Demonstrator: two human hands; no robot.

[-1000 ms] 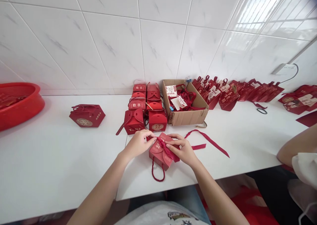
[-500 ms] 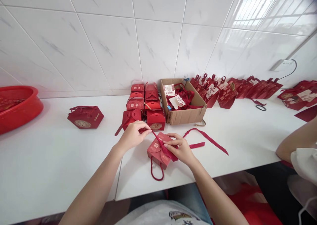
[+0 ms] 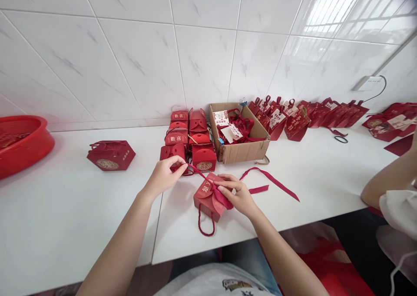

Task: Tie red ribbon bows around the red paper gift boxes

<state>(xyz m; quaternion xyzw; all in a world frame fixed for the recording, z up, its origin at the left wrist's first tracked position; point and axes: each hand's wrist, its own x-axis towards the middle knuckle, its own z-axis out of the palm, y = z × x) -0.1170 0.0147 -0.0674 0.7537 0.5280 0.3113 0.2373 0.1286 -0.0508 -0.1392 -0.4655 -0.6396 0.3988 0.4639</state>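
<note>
A small red gift box with a cord handle lies on the white table in front of me. A red ribbon crosses its top and trails off to the right. My left hand is closed, pinching one ribbon end and holding it taut up and to the left of the box. My right hand is closed on the ribbon at the box top, pressing it down there.
Several finished red boxes stand behind, next to a cardboard carton of tags and ribbons. A flat hexagonal red box lies left, a red basin far left. More red bags line the wall. Another person's arm rests at right.
My left hand has drawn the ribbon end away from the box, up and to the left, so the ribbon is stretched taut. My right hand has stayed on the box.
</note>
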